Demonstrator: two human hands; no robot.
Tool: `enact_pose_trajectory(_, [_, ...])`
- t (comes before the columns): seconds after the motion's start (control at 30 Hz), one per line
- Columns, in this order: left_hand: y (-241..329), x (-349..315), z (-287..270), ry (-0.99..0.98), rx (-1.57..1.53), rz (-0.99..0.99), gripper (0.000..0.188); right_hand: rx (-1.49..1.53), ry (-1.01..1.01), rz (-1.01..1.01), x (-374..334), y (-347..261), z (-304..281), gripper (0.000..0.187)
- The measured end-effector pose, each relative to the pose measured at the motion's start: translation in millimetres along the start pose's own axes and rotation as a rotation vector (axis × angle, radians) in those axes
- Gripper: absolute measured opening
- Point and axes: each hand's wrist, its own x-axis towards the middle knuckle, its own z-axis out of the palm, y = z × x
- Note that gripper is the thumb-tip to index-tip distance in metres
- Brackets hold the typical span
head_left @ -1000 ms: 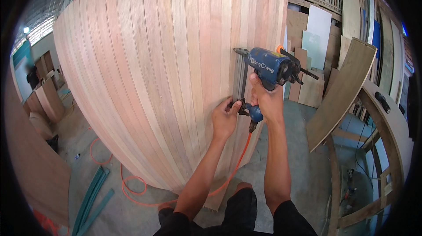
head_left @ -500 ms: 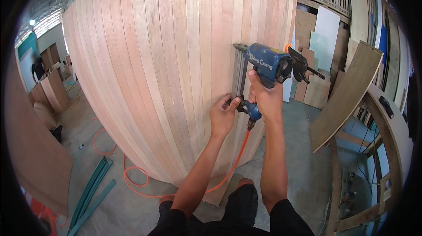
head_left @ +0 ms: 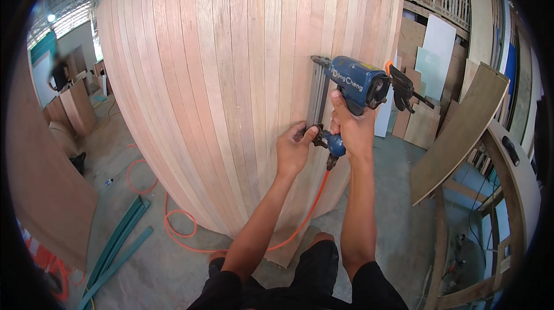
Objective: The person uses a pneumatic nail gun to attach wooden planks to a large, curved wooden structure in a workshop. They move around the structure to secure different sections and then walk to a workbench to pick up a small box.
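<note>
A blue pneumatic nail gun [head_left: 359, 81] is held sideways with its dark nose pointing left, at a tall curved panel of narrow wooden strips [head_left: 231, 79]. My right hand [head_left: 355, 131] is wrapped round the gun's handle, thumb up along its side. Lower down, my left hand [head_left: 293, 149] pinches the bottom end of the gun's grey magazine, its fingertips partly hidden behind it. From the handle's base an orange air hose [head_left: 306, 222] runs down and away to the left. Whether the nose touches the wood, I cannot tell.
An orange-tipped black clamp [head_left: 402, 88] sits at the panel's right edge, behind the gun. At right stand a curved board [head_left: 461, 134] and a wooden frame [head_left: 438, 246]. Green strips [head_left: 118, 246] and hose loops lie on the floor at left. A person [head_left: 59, 73] stands far left.
The view has shifted a little, so the panel and surroundings appear slightly farther right. Both hands keep the same grip on the nail gun.
</note>
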Motion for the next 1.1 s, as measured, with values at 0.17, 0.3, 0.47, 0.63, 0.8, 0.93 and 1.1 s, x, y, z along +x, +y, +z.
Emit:
enact_pose_trajectory(0.17, [-1.2, -0.3, -4.1, 0.044, 0.067, 0.045, 0.051, 0.023, -0.009, -0.010, 0.3, 1.0, 4.5, 0.024])
enact_pose_trajectory(0.3, [-8.3, 2.8, -10.9, 0.023, -0.012, 0.084, 0.054, 0.004, -0.010, -0.036, -5.1, 0.3, 10.5, 0.024])
enact_pose_trajectory(0.47, [6.0, -12.1, -17.7, 0.136, 0.139, 0.063, 0.054, 0.065, -0.074, 0.031, -3.5, 0.3, 16.3, 0.026])
enact_pose_trajectory(0.63, [6.3, -8.6, -25.7, 0.090, 0.082, 0.047, 0.055, 0.000, -0.026, -0.019, -8.4, -1.9, 23.7, 0.025])
enact_pose_trajectory(0.8, [-5.3, -1.2, -30.3, 0.024, 0.053, 0.069, 0.052, -0.050, -0.011, -0.004, -9.7, -1.5, 26.6, 0.024])
enact_pose_trajectory(0.93, [-1.1, -5.0, -30.3, 0.060, 0.048, 0.069, 0.051, -0.013, -0.020, -0.023, -15.1, -1.0, 28.0, 0.024])
enact_pose_trajectory(1.1, [10.0, -13.4, -36.6, 0.125, 0.005, 0.042, 0.050, 0.000, -0.038, -0.028, -16.6, -4.8, 38.8, 0.024])
